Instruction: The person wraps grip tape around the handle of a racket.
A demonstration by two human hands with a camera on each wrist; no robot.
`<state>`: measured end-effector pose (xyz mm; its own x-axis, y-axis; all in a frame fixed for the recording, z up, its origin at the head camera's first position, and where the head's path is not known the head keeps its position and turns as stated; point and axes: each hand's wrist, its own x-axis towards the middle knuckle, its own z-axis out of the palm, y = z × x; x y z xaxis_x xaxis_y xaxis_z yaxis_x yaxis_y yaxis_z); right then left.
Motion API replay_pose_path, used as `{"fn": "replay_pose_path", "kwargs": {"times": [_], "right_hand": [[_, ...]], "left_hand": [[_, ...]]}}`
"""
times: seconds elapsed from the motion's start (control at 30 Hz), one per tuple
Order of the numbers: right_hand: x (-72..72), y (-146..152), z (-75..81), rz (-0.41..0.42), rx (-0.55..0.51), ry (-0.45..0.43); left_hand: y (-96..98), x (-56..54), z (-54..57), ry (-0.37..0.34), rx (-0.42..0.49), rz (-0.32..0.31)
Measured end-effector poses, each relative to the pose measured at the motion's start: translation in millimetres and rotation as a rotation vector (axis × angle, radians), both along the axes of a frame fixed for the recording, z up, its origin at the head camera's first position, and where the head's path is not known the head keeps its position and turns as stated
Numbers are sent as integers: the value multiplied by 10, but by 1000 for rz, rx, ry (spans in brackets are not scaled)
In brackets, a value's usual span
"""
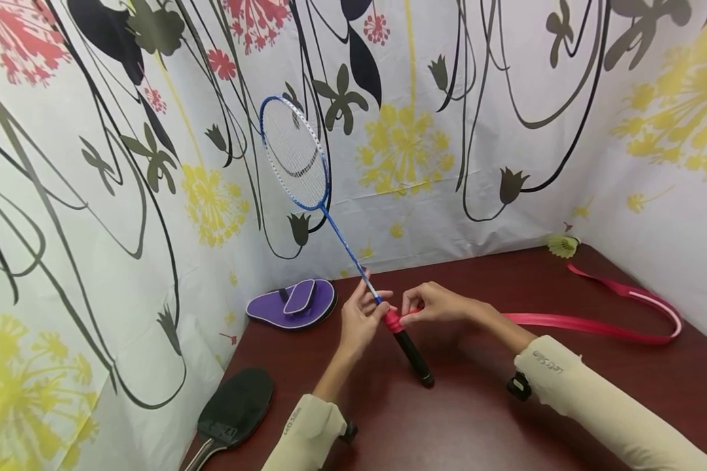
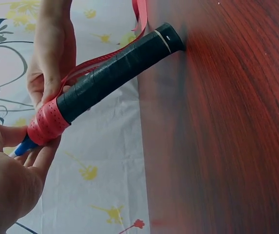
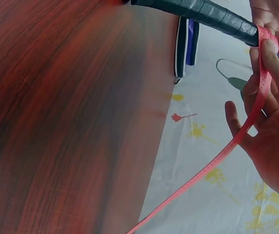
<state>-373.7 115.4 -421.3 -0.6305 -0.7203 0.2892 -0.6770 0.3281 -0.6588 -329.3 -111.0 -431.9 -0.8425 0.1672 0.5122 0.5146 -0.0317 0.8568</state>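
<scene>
Racket [image 1: 344, 243]: blue-white, tilted, head [image 1: 299, 173] toward eleven o'clock, handle [image 1: 412, 358] black
Tape [image 1: 589, 325]: red, perforated, perhaps several turns round handle's top, tail toward three

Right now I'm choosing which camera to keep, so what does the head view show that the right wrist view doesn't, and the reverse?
Only the head view shows the racket's strung head, the black paddle and the shuttlecock. Only the right wrist view is close enough to show that the red tape is perforated. Both show the left hand, the right hand, the black handle, the tape itself, the tabletop and part of the purple case.
</scene>
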Motion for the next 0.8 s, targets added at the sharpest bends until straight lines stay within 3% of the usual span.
{"fn": "replay_pose_path", "kwargs": {"times": [0.17, 0.33, 0.7, 0.8], "right_hand": [[-15, -35, -32, -31, 6, -1], [-18, -64, -17, -45, 17, -25], [0, -117, -13, 17, 46, -179], [3, -149, -22, 56, 67, -174]], "left_hand": [[21, 7, -8, -33, -28, 17], [50, 17, 0, -59, 5, 10], [32, -4, -2, -69, 89, -153], [1, 3, -17, -60, 107, -167]]}}
